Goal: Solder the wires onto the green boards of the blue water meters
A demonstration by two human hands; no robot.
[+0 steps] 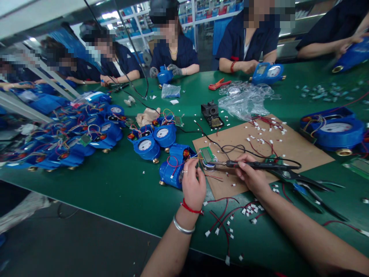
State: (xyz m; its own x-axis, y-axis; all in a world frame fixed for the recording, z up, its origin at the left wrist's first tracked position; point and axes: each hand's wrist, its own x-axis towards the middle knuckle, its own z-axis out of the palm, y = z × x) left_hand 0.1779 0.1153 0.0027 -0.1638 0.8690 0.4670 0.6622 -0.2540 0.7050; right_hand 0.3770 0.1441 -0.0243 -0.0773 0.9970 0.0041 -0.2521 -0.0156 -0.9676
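My right hand (252,175) grips a black soldering iron (250,164) like a pen. Its metal tip points left, over a small round solder spool (209,166) beside a green circuit board with a display (206,154). My left hand (194,177) is closed, fingertips pinched together near the thin wires running to that board; what they hold is too small to make out. Just left of it lies a blue water meter (171,171) on its side, with a pink-red wire loop and partly covered by my left hand.
More blue meters (148,148) are piled leftward on the green table (115,200). Brown cardboard (236,144) carries wires with white connectors. Cutters (300,182) lie beside my right forearm. A black soldering stand (211,114) and plastic bag (245,102) lie beyond. Co-workers (175,50) sit opposite, handling meters.
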